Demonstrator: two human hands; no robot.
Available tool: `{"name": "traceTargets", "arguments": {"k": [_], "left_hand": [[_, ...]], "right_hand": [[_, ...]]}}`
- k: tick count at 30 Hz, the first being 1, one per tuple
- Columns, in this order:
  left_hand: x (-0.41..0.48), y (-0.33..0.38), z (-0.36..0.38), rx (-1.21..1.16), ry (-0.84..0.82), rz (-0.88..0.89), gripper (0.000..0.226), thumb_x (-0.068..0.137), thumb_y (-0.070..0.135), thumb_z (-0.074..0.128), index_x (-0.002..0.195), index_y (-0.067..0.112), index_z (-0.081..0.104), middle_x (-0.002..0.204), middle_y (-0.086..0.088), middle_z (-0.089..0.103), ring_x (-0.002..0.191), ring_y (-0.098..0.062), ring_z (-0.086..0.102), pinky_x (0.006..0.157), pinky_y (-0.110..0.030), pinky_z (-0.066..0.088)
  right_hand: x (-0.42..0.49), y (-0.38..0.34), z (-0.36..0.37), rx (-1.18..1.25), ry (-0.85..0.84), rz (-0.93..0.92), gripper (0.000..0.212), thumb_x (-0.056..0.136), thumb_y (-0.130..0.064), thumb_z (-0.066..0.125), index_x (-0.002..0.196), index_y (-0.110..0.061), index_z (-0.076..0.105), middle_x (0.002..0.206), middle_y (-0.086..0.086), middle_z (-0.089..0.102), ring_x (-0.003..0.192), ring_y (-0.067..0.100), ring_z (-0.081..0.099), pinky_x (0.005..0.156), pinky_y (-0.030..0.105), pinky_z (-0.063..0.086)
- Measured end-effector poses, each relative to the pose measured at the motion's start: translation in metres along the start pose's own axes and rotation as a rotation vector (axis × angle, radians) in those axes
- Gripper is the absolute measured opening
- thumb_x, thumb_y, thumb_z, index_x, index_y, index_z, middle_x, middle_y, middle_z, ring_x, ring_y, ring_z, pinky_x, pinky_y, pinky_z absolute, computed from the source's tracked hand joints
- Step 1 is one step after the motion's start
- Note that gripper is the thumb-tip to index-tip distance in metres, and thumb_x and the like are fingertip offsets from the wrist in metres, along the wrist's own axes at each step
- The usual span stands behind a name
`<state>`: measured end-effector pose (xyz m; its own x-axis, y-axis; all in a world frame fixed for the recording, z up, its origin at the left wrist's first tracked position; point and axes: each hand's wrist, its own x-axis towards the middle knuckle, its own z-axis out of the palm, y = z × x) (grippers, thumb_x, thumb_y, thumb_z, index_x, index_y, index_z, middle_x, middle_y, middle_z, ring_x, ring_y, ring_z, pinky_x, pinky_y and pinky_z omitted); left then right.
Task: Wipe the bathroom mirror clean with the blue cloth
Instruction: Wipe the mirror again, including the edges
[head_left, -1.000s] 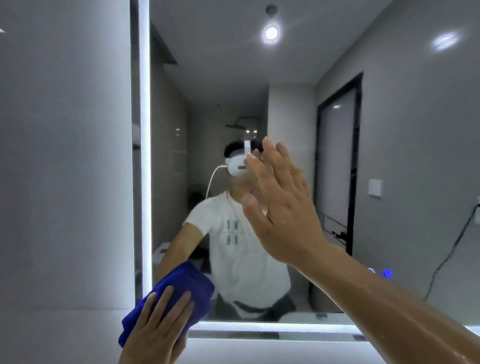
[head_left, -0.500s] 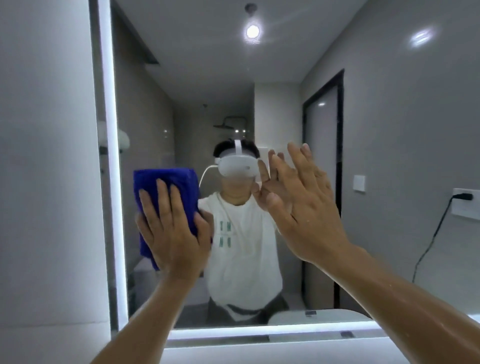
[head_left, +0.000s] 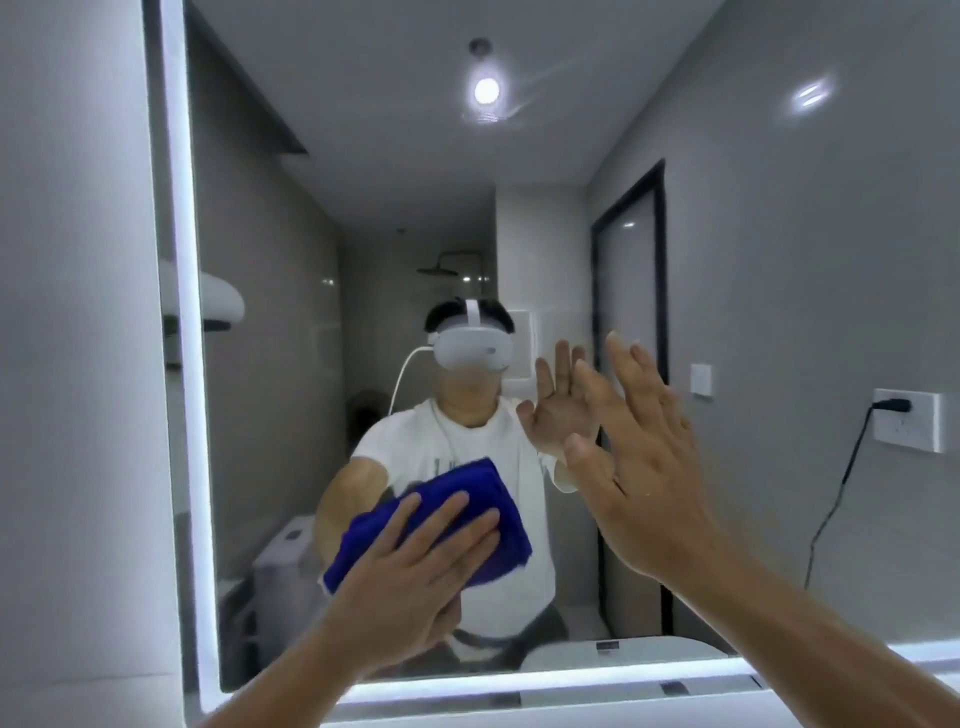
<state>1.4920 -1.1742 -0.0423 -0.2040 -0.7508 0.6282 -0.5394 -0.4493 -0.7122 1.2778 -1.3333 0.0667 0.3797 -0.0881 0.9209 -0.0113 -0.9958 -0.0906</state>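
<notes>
Blue cloth (head_left: 483, 493): lay folded into a thick pad, deep blue, flat on the lower centre of the mirror (head_left: 779, 234).
Left grip (head_left: 415, 577): fingers spread straight over the cloth, pressing it to the glass; judged to even the wiping pressure.
Right grip (head_left: 644, 467): held nothing; fingers straight, palm at the glass beside the cloth, apparently bracing.
Glass condition: showed a faint smear by the reflected ceiling light (head_left: 487, 91).

The left hand (head_left: 410, 587) hides part of the blue cloth (head_left: 483, 493), its edges blurred. The mirror (head_left: 779, 234) is cut off top and right.
</notes>
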Motion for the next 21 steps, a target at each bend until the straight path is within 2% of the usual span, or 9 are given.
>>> {"name": "traceTargets", "arguments": {"k": [3,6,9,12,14,15,18,19,21], "left_hand": [[0.072,-0.064,-0.034,-0.018,0.129,-0.219,0.078,0.089,0.041,0.054,0.155,0.019,0.018,0.163,-0.003,0.019,0.151,-0.028,0.013,0.119,-0.055,0.018],[0.134,-0.112,-0.063,-0.062,0.184,-0.523,0.073,0.091,0.04,0.04,0.156,0.017,0.015,0.164,-0.004,0.015,0.151,-0.028,0.008,0.117,-0.056,0.02],[0.16,-0.105,-0.069,-0.135,0.25,-0.778,0.072,0.089,0.036,0.038,0.155,0.016,0.018,0.165,-0.003,0.012,0.152,-0.027,0.006,0.119,-0.054,0.018],[0.16,-0.063,-0.058,-0.16,0.287,-0.879,0.073,0.091,0.035,0.042,0.156,0.014,0.016,0.165,-0.003,0.01,0.152,-0.029,0.004,0.12,-0.053,0.016],[0.15,-0.031,-0.047,-0.14,0.24,-0.77,0.075,0.093,0.038,0.042,0.157,0.014,0.013,0.165,-0.005,0.009,0.152,-0.03,0.003,0.12,-0.053,0.014],[0.144,-0.017,-0.042,-0.12,0.208,-0.631,0.078,0.092,0.038,0.046,0.157,0.015,0.01,0.165,-0.005,0.008,0.152,-0.03,0.004,0.12,-0.053,0.014],[0.129,-0.01,-0.032,0.034,0.053,-0.026,0.079,0.09,0.039,0.051,0.157,0.019,0.014,0.165,-0.002,0.011,0.152,-0.03,0.006,0.119,-0.054,0.015],[0.133,-0.022,-0.033,0.078,0.005,0.118,0.076,0.091,0.04,0.048,0.157,0.019,0.017,0.164,-0.002,0.014,0.152,-0.03,0.005,0.119,-0.053,0.014],[0.155,-0.048,-0.044,0.137,-0.059,0.293,0.072,0.092,0.041,0.046,0.156,0.019,0.022,0.163,-0.001,0.02,0.152,-0.029,0.004,0.119,-0.053,0.012]], "right_hand": [[0.005,0.008,0.0,0.0,0.019,0.001,0.06,0.096,-0.042,0.023,0.154,-0.031,0.011,0.159,-0.02,-0.012,0.149,0.004,-0.011,0.118,0.022,-0.011],[0.014,0.018,-0.006,-0.02,0.057,0.021,0.064,0.094,-0.041,0.025,0.155,-0.022,0.024,0.164,-0.006,0.003,0.149,0.005,-0.007,0.118,0.024,-0.006],[0.023,0.028,-0.013,-0.036,0.097,0.029,0.065,0.093,-0.039,0.028,0.153,-0.016,0.03,0.163,0.003,0.014,0.148,0.007,-0.004,0.117,0.021,-0.008],[0.025,0.034,-0.018,-0.026,0.107,0.037,0.066,0.094,-0.041,0.026,0.154,-0.016,0.028,0.164,0.001,0.011,0.148,0.006,-0.007,0.117,0.021,-0.01],[0.024,0.036,-0.02,-0.033,0.087,0.03,0.067,0.094,-0.042,0.024,0.155,-0.016,0.025,0.165,0.0,0.007,0.148,0.004,-0.008,0.117,0.021,-0.01],[0.022,0.037,-0.021,-0.036,0.081,0.025,0.066,0.094,-0.042,0.024,0.155,-0.016,0.025,0.164,0.0,0.007,0.148,0.004,-0.008,0.117,0.021,-0.01],[0.016,0.044,-0.025,-0.035,0.072,0.022,0.065,0.095,-0.04,0.025,0.156,-0.017,0.023,0.165,-0.002,0.006,0.149,0.005,-0.008,0.118,0.021,-0.01],[0.015,0.048,-0.027,-0.031,0.074,0.031,0.065,0.095,-0.04,0.025,0.156,-0.018,0.022,0.164,-0.003,0.005,0.149,0.005,-0.008,0.117,0.02,-0.011],[0.014,0.057,-0.033,-0.03,0.089,0.051,0.065,0.094,-0.041,0.024,0.156,-0.02,0.023,0.164,-0.006,0.004,0.149,0.004,-0.008,0.116,0.017,-0.012]]}}
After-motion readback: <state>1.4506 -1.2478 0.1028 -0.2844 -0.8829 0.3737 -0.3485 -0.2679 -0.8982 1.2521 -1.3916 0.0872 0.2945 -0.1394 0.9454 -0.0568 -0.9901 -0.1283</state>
